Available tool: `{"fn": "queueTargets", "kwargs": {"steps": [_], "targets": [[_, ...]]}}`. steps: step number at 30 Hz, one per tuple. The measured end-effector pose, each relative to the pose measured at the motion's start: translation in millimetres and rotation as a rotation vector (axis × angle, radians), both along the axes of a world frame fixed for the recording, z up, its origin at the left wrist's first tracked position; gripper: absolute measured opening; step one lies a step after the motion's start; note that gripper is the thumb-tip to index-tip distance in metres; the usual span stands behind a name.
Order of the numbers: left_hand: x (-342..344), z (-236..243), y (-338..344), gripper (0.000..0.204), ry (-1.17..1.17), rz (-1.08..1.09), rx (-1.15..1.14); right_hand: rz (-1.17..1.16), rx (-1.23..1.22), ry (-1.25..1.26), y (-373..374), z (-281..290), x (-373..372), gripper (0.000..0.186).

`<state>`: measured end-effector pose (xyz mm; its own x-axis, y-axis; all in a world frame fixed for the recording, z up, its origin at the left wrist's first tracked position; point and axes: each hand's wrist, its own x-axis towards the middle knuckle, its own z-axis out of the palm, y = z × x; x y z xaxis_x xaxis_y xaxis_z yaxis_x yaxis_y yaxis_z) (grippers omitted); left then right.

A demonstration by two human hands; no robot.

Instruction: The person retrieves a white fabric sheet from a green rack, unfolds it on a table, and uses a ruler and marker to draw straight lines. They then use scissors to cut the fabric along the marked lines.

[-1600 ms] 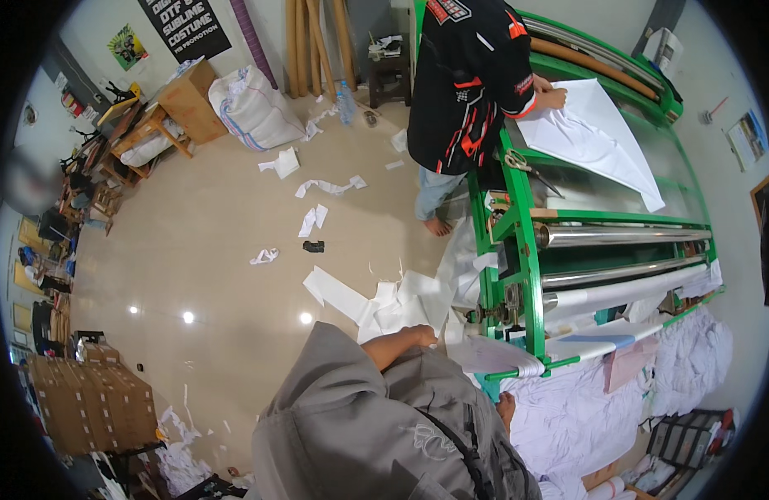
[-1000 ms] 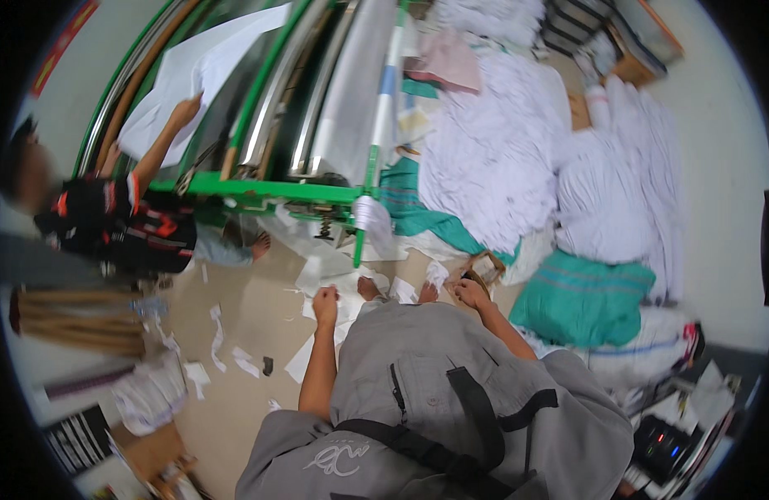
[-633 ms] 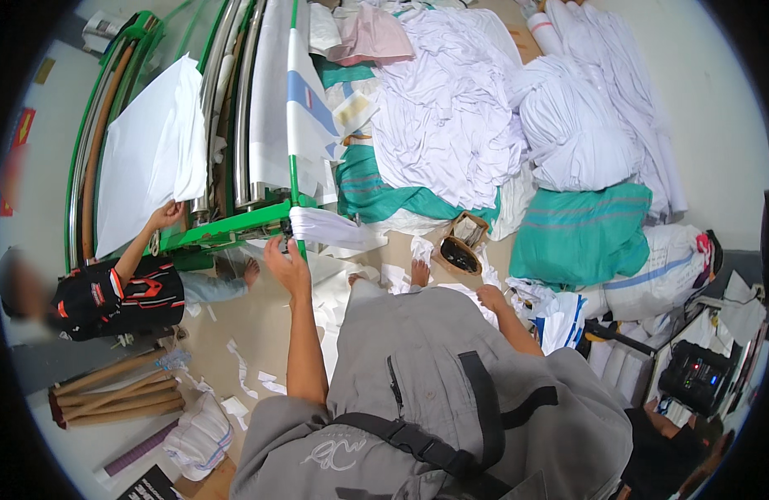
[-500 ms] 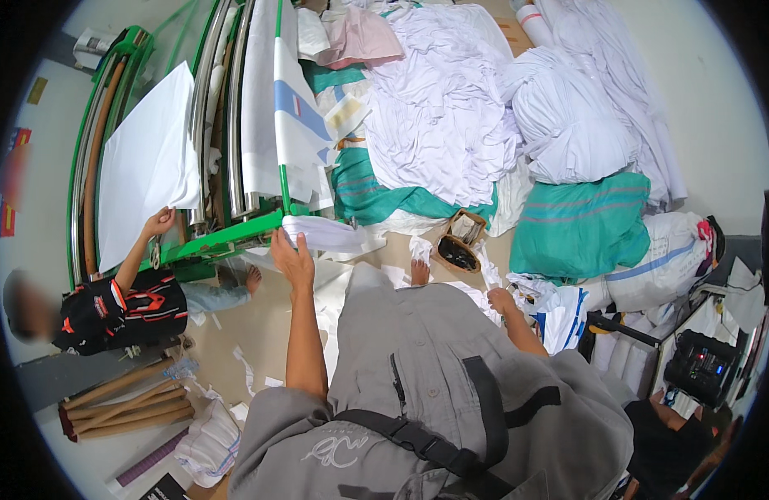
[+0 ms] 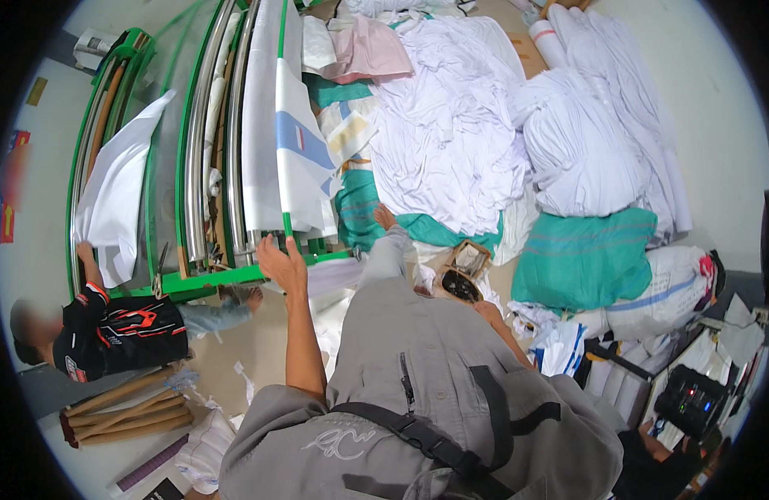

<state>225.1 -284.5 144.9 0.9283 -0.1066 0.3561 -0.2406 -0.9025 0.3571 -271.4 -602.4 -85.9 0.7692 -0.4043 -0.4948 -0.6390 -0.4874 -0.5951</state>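
My left hand (image 5: 282, 263) is raised at the near end of the green roller machine (image 5: 209, 277), fingers apart, beside its steel rollers (image 5: 200, 167); whether it touches the frame I cannot tell. A white sheet with a blue band (image 5: 297, 142) hangs along the machine just beyond it, and a pale cloth (image 5: 334, 271) lies below. My right hand (image 5: 487, 312) is low at my right side, mostly hidden by my grey clothing, near white scraps and a small open box (image 5: 466, 271). My bare foot (image 5: 384, 218) is forward by a green sheet and piled white fabric (image 5: 443, 125).
A co-worker (image 5: 122, 333) at left reaches onto a white sheet (image 5: 118, 192) on the machine, near scissors (image 5: 159, 275). Green (image 5: 584, 262) and white sacks (image 5: 639, 283) lie at right, fabric rolls (image 5: 601, 100) behind. Cardboard tubes (image 5: 126, 417) lie lower left. Another person (image 5: 659, 458) is at lower right.
My leg has swung forward toward the fabric pile and my left hand's fingers have spread beside the machine. The co-worker's white sheet has shifted left and folded, with their hand further left.
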Motion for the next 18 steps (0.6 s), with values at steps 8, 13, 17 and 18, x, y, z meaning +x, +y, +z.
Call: {"fn": "queueTargets", "kwargs": {"steps": [8,13,17,18], "targets": [[151.7,-1.6,-100.6,0.066,0.213,0.031,-0.028,-0.049,0.141,0.094,-72.1,79.8,169.1,0.036],[206.2,-3.9,-129.3,0.055,0.370,-0.050,0.080,0.000,0.141,0.206,-160.3,67.3,296.6,0.036],[221.9,17.3,-136.1,0.039,0.412,-0.116,-0.115,-0.337,0.345,0.079,-201.2,84.0,424.3,0.032],[225.1,17.0,-133.5,0.040,0.432,-0.103,-0.134,-0.341,0.369,0.032,-204.8,92.5,455.3,0.032]]}}
